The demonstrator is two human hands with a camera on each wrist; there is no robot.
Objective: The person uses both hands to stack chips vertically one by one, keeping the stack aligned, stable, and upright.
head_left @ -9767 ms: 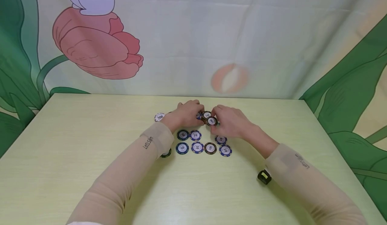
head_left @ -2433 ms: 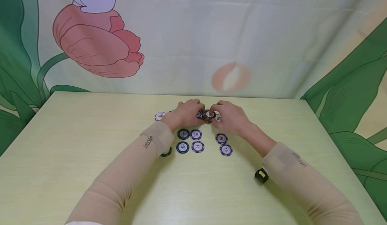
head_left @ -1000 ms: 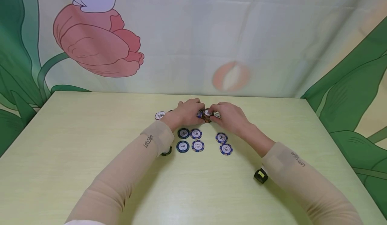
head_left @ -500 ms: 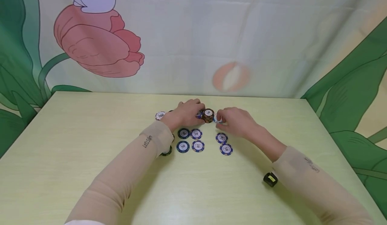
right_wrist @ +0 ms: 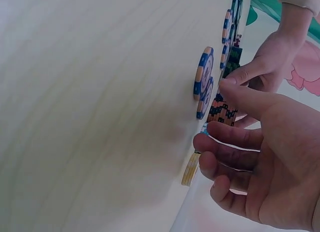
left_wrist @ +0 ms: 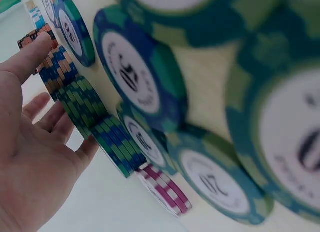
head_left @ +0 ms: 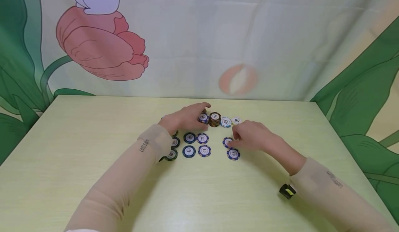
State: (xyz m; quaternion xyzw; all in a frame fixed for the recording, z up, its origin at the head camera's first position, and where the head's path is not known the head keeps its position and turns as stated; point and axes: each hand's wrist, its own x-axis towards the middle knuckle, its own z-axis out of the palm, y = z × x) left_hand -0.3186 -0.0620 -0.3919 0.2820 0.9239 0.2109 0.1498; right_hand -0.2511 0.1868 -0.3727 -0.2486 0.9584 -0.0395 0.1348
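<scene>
My left hand (head_left: 188, 117) reaches over the back row of poker chips, its fingers spread. In the left wrist view its thumb lies by the orange-and-black chip stack (left_wrist: 37, 36) and its other fingers are behind the blue stack (left_wrist: 57, 69) and green stack (left_wrist: 82, 104). My right hand (head_left: 253, 135) hovers at the right with loosely bent fingers, nothing between them in the right wrist view. Its thumb overlaps a blue chip (head_left: 227, 141); another blue chip (head_left: 233, 154) lies just in front. Light-blue chips (head_left: 225, 122) and yellow chips (right_wrist: 190, 169) stand right of the orange-and-black stack.
Two blue "10" chips (head_left: 204, 151) and two blue-green "50" chips (head_left: 189, 151) lie flat mid-table. Dark green chips (head_left: 171, 154) are partly under the left sleeve. A pink-and-white stack (left_wrist: 165, 189) ends the row. A small black device (head_left: 287, 191) is on the right wrist.
Loose orange-and-black chips have gone onto their stack. My right hand has let go there and moved right and nearer, uncovering light-blue and yellow chips. My left hand has loosened and shifted slightly left.
</scene>
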